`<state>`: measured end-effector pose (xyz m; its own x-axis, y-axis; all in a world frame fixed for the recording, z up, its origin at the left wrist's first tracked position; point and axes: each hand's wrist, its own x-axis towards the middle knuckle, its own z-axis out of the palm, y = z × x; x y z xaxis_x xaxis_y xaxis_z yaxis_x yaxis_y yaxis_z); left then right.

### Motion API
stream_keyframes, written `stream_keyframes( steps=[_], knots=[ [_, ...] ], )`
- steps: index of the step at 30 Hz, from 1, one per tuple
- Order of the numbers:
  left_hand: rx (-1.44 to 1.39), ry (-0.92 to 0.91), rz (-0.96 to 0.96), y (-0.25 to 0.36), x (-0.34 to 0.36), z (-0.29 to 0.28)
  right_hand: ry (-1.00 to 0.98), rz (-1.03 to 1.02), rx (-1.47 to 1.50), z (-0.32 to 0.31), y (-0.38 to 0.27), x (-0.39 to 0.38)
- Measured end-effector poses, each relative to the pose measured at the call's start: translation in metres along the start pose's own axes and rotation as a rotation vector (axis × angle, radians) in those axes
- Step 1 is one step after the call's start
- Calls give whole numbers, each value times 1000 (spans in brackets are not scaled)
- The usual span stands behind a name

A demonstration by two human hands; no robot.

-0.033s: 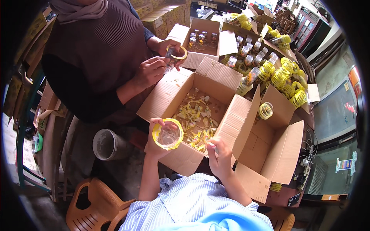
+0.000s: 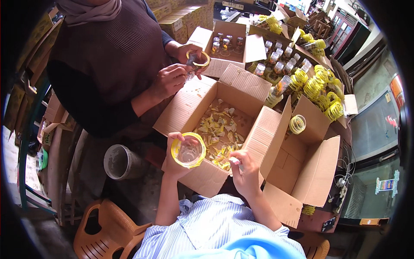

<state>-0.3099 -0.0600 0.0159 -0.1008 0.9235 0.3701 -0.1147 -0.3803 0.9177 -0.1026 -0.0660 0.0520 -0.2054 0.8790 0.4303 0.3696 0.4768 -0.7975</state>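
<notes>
My left hand (image 2: 172, 157) is closed round a clear plastic cup (image 2: 189, 153) with a yellow band at its rim, held over the near left edge of an open cardboard box (image 2: 207, 185). Small yellow-and-white scraps (image 2: 215, 129) lie inside that box. My right hand (image 2: 246, 172), right of the cup, pinches a small pale pink object (image 2: 234, 160) above the box's near right corner. Across from me, a co-worker's hands (image 2: 170, 80) hold another yellow-rimmed cup (image 2: 199, 60) and a dark flat piece (image 2: 191, 60).
At right is a second open box (image 2: 319, 168) with stacked rims (image 2: 296, 124) on its flap. Behind are boxes of cups (image 2: 274, 56) and yellow-rimmed stacks (image 2: 315, 84). A grey bucket (image 2: 116, 162) stands at left, plastic chairs (image 2: 99, 233) below, glass-fronted cabinets (image 2: 371, 121) far right.
My right hand has shifted very slightly, so more of the small pale pink object shows between its fingers. My left hand and the cup look almost unmoved.
</notes>
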Motion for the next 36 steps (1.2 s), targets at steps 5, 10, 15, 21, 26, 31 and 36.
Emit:
stream_keyframes(
  steps=[5, 10, 15, 21, 26, 31, 36],
  knots=[
    [223, 63, 137, 7, 3, 5, -142, 54, -110, 14, 30, 11],
    [470, 80, 290, 16, 2, 11, -301, -57, -278, 18, 48, 19],
    [569, 93, 249, 22, -2, 19, -115, -215, -59, 0, 1, 26],
    [191, -349, 182, 17, 0, 24, -224, -526, -147, -7, -28, 46],
    [301, -736, 52, 38, 5, 23, -379, -645, -69, -6, -18, 45],
    [172, -670, -160, 42, 8, 28, -332, -613, -249, -14, -11, 46],
    [291, -523, -102, 46, 6, 46, -248, -587, -374, -13, -10, 42]
  ],
)
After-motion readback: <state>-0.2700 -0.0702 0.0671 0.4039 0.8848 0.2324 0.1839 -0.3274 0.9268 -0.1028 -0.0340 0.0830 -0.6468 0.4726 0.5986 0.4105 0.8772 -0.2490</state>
